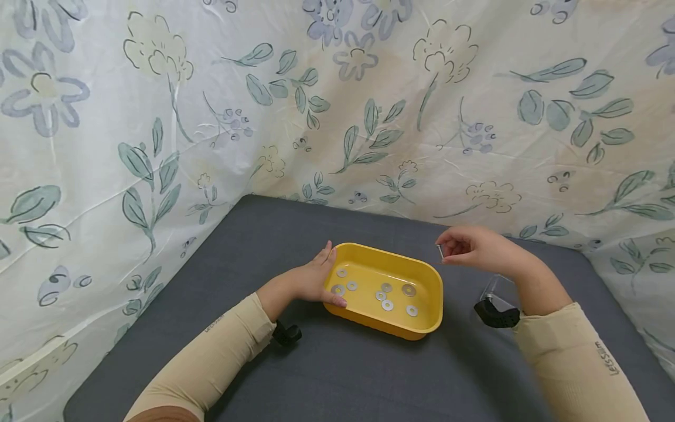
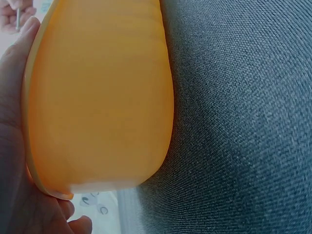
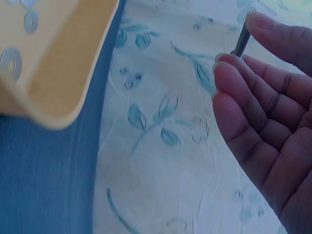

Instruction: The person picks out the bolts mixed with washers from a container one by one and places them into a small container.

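A yellow plastic tray (image 1: 387,331) sits on the dark grey table, with several flat metal washers (image 1: 387,305) spread over its floor. My left hand (image 1: 315,281) holds the tray's left end, its thumb lying over the near rim and its fingers toward the far corner. Up beyond the tray's right end, my right hand (image 1: 466,246) pinches a short, slim metal pin (image 1: 440,252) between thumb and fingertips. In the right wrist view the pin (image 3: 242,41) tilts upward from the fingertips. The palm faces the camera there.
A clear plastic container (image 1: 501,288) stands on the table at the right, partly hidden behind the right wrist. Black wrist cameras (image 1: 287,334) hang under both forearms. Floral cloth (image 1: 369,117) rises behind the table (image 1: 337,375) and along its sides.
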### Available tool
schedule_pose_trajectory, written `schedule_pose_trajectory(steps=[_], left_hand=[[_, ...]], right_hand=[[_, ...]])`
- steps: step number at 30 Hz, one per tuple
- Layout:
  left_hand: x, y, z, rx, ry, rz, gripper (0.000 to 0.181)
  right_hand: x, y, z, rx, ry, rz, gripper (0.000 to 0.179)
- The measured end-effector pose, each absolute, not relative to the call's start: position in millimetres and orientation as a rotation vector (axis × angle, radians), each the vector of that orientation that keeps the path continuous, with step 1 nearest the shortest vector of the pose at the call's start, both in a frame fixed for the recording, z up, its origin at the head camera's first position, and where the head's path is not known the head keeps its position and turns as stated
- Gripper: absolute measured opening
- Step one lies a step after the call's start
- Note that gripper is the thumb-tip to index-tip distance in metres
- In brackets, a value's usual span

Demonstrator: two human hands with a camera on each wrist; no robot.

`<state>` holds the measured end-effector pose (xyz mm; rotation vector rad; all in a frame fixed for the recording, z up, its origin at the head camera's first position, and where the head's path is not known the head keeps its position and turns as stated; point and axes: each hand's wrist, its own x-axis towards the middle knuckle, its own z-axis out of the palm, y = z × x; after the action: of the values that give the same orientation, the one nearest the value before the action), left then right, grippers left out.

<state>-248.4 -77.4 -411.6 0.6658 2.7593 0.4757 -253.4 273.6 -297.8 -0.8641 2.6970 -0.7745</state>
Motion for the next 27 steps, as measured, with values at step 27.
schedule_pose_trajectory(steps=[27], left_hand=[[-247,-77,-410,0.660,2.761,0.465,0.127]], right_hand=[[-221,383,-334,-0.572,2.823,-0.771,0.042]])
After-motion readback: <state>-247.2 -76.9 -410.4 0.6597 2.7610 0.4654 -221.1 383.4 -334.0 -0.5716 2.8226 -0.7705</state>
